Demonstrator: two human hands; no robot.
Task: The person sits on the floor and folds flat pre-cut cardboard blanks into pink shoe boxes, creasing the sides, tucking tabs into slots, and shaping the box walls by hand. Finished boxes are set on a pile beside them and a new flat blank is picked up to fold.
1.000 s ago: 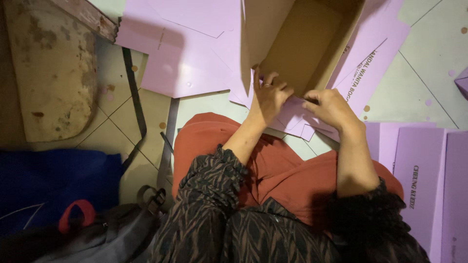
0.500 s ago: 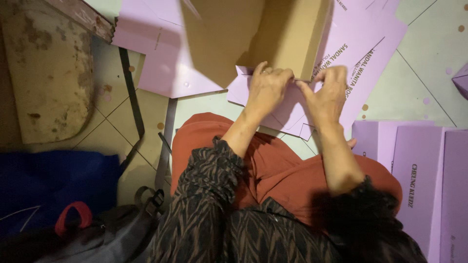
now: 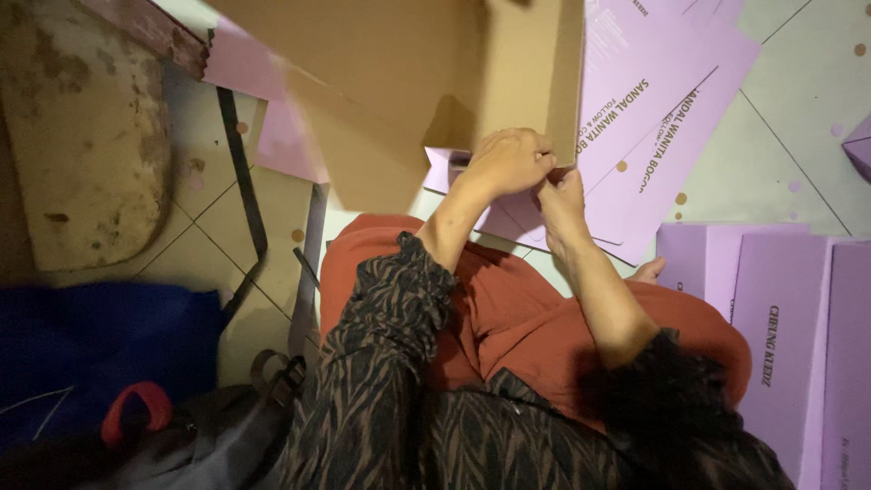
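Note:
A half-folded cardboard box (image 3: pixel 408 82), brown inside and lilac outside, is held up over my lap. My left hand (image 3: pixel 510 160) is closed over its lower corner, knuckles up. My right hand (image 3: pixel 561 201) pinches the same corner just below, fingers against the brown panel's edge. Both forearms reach up from dark patterned sleeves across my rust-red trousers (image 3: pixel 508 299). The corner itself is hidden under my fingers.
Flat lilac box blanks (image 3: pixel 671 118) lie on the tiled floor ahead, and more lilac sheets (image 3: pixel 780 318) are stacked at the right. A worn stool or board (image 3: pixel 86 136) stands at the left. A blue cloth (image 3: pixel 82 354) and a dark bag with a red handle (image 3: pixel 136 413) lie at the lower left.
The box has swung left and closer, its brown panels now filling the top of the view. My two hands have drawn together onto one lower corner.

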